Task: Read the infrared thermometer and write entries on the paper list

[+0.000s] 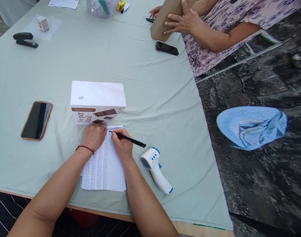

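Note:
A stack of white sheets [113,171] with columns of small handwritten or printed marks lies near the front of the table. My left hand [94,135], with a red cord on its wrist, holds the stack at its top left, fingers bent and partly hidden. In my right hand [122,144] a black pen [133,141] is gripped, its tip on the top part of the sheet. The top edge of the paper looks folded over. Just beyond my hands stands a white "NutriMotion" box [98,95], close to my left fingers.
A white infrared thermometer [156,169] lies right of the paper, a phone [36,120] to the left. Farther off are a stapler [25,39], a small box [43,24] and a clear container [102,8]. Another person's hand [181,21] steadies a cardboard box [162,24]; a blue hat [251,126] is beyond the table's edge.

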Available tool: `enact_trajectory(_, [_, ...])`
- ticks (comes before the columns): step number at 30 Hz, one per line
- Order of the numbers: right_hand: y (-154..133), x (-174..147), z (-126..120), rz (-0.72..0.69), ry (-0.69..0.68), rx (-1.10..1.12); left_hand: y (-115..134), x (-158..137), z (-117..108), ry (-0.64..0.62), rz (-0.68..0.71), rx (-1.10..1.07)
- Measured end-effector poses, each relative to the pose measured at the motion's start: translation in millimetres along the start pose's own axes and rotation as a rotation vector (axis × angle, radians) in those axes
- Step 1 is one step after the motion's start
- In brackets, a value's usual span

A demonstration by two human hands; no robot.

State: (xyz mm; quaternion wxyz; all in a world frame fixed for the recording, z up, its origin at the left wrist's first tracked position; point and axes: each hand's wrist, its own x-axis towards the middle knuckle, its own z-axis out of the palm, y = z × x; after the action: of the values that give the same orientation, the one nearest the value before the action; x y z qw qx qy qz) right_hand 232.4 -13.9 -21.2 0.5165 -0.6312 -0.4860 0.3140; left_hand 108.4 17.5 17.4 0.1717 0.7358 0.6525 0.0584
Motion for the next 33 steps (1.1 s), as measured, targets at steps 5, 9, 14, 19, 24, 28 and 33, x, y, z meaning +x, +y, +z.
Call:
enact_trajectory(5, [2.0,-0.2,-0.4,0.005,-0.016,0.002,0.4,0.1,-0.2,-0.005,-0.002,0.010])
enact_trajectory(9, [1.0,-0.8,-0.3,0.012,-0.014,0.010,0.4,-0.4,-0.6,-0.008,0.001,0.011])
enact_trajectory(14, [1.0,-0.6,0.2,0.016,-0.003,0.010,0.1,-0.4,0.5,-0.002,0.001,0.002])
enact_trajectory(19, [1.3,0.2,0.4,0.019,0.035,0.013,-0.3,0.1,1.8,-0.001,0.003,0.004])
enact_trajectory(24, [1.6,0.9,0.3,0.004,0.030,0.011,-0.1,0.1,1.4,-0.002,0.003,-0.011])
enact_trajectory(28, [2.9,0.4,0.2,0.014,0.008,0.012,0.5,0.2,0.9,-0.006,-0.008,-0.007])
enact_trajectory(33, [1.1,-0.4,-0.1,0.033,0.017,0.020,1.3,0.3,0.1,-0.007,0.001,0.012])
